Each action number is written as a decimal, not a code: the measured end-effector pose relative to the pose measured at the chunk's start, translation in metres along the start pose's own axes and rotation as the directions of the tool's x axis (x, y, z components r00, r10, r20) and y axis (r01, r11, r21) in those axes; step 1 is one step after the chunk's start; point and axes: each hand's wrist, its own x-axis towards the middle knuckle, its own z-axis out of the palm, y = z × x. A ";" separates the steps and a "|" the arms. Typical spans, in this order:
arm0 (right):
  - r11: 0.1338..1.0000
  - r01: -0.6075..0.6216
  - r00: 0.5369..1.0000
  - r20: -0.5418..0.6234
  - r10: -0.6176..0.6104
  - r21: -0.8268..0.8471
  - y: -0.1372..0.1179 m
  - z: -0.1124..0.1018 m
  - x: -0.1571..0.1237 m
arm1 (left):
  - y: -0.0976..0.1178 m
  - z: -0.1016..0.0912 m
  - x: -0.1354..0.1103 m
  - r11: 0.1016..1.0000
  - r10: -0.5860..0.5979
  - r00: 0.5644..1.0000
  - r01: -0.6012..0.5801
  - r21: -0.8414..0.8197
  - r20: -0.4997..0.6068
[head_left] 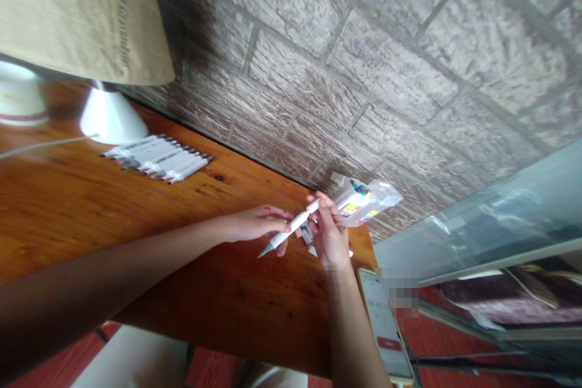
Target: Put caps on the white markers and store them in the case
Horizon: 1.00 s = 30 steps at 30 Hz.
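A white marker [291, 227] is held slantwise above the wooden table, its grey tapered end pointing down and left. My left hand [257, 222] is closed around the middle of its barrel. The fingers of my right hand [331, 235] pinch a white piece at the marker's upper end, which looks like a cap; whether it is seated or slightly apart I cannot tell. Small white pieces [312, 250] lie on the table behind my hands, partly hidden by them.
A row of white markers [157, 157] lies at the left by a lamp [111, 115] with a cord. Beyond my right hand stands a clear plastic container [364, 203] against the brick wall [291, 73]. At the table's [218, 303] right edge is a phone [384, 321].
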 end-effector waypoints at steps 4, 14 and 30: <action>0.999 -0.037 0.994 0.101 0.041 -0.036 0.003 0.000 -0.002 | -0.002 -0.001 0.000 0.999 0.032 0.998 -0.032 -0.011 -0.055; 0.990 -0.140 0.974 0.179 0.141 -0.020 0.005 0.001 -0.003 | 0.001 0.003 0.000 0.995 0.101 0.991 -0.102 -0.012 -0.091; 0.863 -0.308 0.941 0.264 0.214 0.401 -0.001 0.020 -0.013 | -0.006 0.004 0.001 0.956 0.163 0.969 -0.107 0.275 -0.187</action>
